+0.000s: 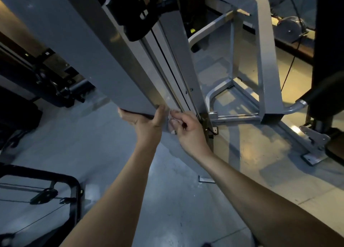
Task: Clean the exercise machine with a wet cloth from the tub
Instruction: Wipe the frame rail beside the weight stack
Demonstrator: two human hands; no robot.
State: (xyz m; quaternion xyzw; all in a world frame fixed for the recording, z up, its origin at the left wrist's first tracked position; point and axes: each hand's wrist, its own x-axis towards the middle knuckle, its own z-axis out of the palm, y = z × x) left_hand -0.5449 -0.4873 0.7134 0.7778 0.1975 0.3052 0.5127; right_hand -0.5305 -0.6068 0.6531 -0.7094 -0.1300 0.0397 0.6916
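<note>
- The left hand [147,124] grasps the lower end of the grey column [89,57], fingers curled under its bottom edge and thumb up on its front corner.
- The right hand [188,133] is just beside it, fingers curled at the foot of the rail [163,64].
- A pale scrap [172,118] shows at its fingertips; I cannot tell whether it is pinched or is the cloth.
- The column slopes up and away, with a black carriage [137,14] high on the rail.
- A grey base frame [268,64] spreads over the floor [167,200] to the right.
</note>
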